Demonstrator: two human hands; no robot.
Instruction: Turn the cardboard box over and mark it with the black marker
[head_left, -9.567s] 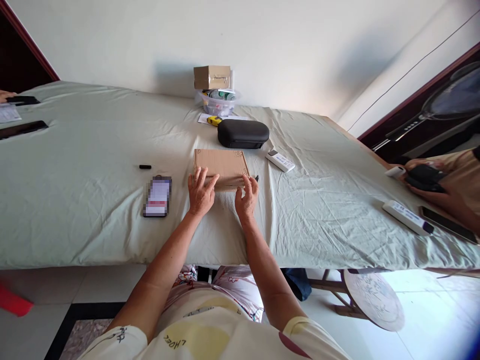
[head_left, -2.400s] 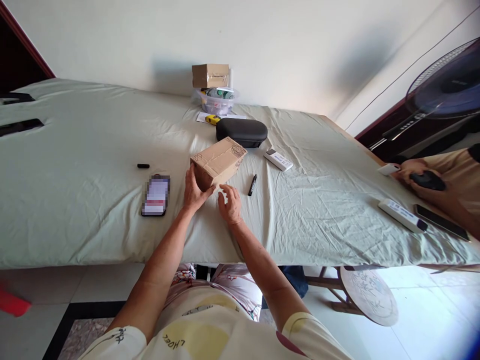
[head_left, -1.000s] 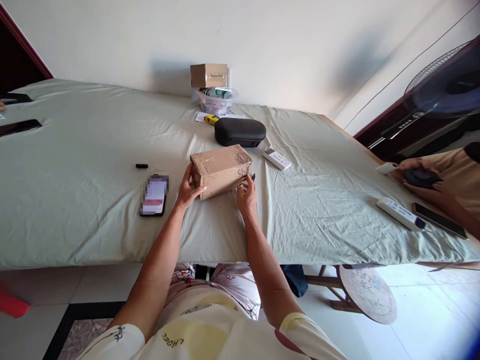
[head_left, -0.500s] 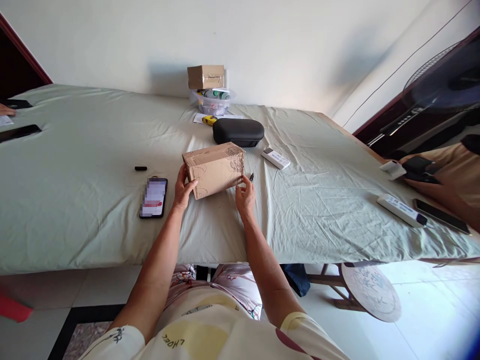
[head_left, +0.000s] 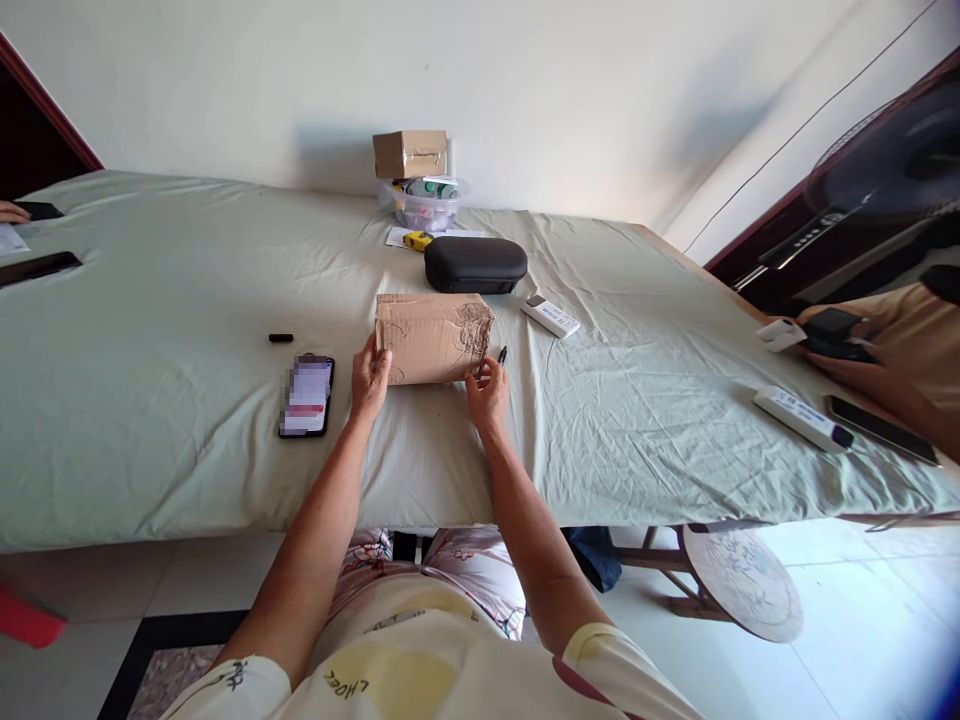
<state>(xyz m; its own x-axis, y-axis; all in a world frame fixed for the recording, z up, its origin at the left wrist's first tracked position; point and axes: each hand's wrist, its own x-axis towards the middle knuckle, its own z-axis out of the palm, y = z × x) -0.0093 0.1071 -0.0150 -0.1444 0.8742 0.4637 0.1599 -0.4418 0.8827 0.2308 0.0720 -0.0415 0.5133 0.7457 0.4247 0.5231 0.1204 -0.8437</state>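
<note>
A brown cardboard box [head_left: 431, 345] with black scribbled line drawings stands on the cloth in front of me. My left hand [head_left: 371, 378] is closed on its left end, the thumb on the near face. At the lower right corner, my right hand [head_left: 489, 395] has its fingers curled against the box. A black marker [head_left: 502, 356] is held in that hand; one end sticks up past the fingers and the rest is hidden. Left of the box lie a small black cap [head_left: 281, 338] and a phone [head_left: 306, 397] with its screen lit.
Behind the box are a black zip case [head_left: 476, 264], a yellow tool [head_left: 418, 240] and a plastic tub [head_left: 427, 208] topped by another carton [head_left: 410, 154]. A white packet [head_left: 551, 316] lies to the right. People's hands show at both table edges; a round stool [head_left: 742, 583] stands below.
The box has turned and tipped, so its scribbled face now sits squarer to me. Both hands moved slightly with it, the left inward. The marker is still in my right hand.
</note>
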